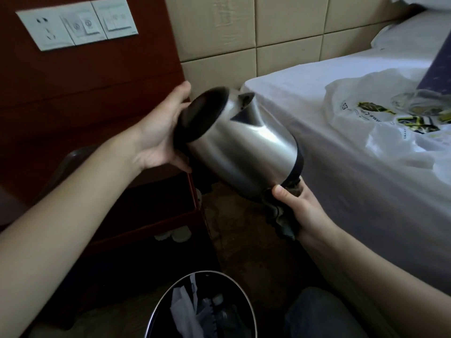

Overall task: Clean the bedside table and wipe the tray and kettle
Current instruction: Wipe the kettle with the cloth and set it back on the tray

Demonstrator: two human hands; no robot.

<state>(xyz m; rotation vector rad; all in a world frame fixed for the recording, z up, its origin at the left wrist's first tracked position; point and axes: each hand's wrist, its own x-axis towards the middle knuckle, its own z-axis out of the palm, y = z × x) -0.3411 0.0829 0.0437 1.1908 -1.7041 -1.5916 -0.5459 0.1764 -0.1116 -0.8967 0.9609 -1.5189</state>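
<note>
Currently, head view: the tilted brushed-steel kettle (246, 142) is held in the air beside the white-sheeted bed (341, 113), left hand (161, 132) clamped round its black lid end, right hand (303, 207) pinching a dark grey cloth (280, 217) to its base. Steady the lid end firmly; rotate the steel body against the cloth.

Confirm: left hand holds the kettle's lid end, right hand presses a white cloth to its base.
Wrong colour: the head view shows a dark grey cloth, not white. Correct otherwise: left hand on the kettle lid end, right hand at its base.
</note>
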